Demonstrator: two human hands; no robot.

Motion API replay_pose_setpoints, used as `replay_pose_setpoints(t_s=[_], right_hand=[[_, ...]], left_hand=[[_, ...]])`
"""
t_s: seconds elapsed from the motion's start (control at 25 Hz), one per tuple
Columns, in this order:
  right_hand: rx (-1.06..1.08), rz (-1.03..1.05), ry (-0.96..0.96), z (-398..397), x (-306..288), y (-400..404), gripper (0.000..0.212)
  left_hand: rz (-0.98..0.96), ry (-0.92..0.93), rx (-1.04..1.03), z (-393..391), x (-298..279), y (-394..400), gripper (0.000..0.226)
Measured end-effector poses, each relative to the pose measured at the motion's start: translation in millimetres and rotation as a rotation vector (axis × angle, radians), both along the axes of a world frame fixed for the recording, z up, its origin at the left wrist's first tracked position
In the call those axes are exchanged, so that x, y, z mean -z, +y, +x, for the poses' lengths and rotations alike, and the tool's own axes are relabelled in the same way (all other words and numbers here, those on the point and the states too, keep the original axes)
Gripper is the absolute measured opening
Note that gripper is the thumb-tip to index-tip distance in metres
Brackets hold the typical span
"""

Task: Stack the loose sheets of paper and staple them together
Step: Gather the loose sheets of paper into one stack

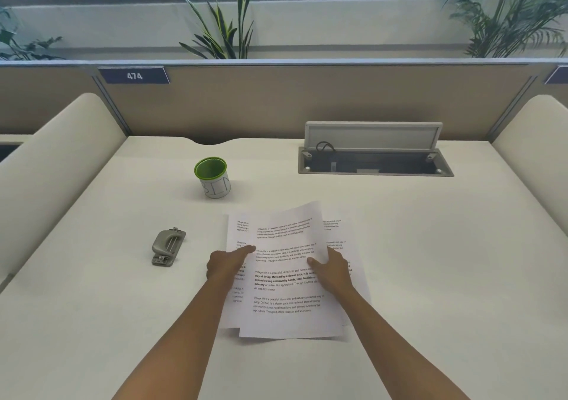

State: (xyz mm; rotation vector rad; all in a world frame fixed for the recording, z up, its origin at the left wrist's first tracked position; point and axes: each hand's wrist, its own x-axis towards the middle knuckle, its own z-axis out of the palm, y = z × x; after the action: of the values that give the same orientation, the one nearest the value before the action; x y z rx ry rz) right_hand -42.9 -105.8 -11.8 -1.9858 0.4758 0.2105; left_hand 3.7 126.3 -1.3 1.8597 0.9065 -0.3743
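Three printed sheets of paper (285,295) lie overlapped and askew in the middle of the white desk (430,246). The top sheet is tilted and its far right corner lifts off the sheets below. My left hand (227,264) rests on the left sheet, its fingers pointing at the top sheet's left edge. My right hand (333,270) holds the top sheet's right edge, thumb on top and fingers underneath. A grey metal stapler (168,247) lies on the desk to the left of the papers, apart from both hands.
A green-rimmed white cup (212,177) stands behind the papers. An open cable hatch (375,160) with a raised lid sits at the back right. Padded dividers (55,166) flank the desk, and a partition panel (307,98) closes the back.
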Motion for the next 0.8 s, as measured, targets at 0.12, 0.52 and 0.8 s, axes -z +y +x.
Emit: replay_pose_setpoints(t_s=[0.12,0.52,0.8], right_hand=[[-0.027,0.025,0.01,2,2,9,0.036],[0.114,0.223,0.055,5,5,7,0.043],[0.194,0.612,0.187,17,-17,-4,0.055]], left_hand=[[-0.258,-0.013,0.083,1,0,7,0.054],[-0.591,-0.004,0.297,12,-47,47,0.038],[-0.838,0.002,0.387,19,-49,37,0.074]])
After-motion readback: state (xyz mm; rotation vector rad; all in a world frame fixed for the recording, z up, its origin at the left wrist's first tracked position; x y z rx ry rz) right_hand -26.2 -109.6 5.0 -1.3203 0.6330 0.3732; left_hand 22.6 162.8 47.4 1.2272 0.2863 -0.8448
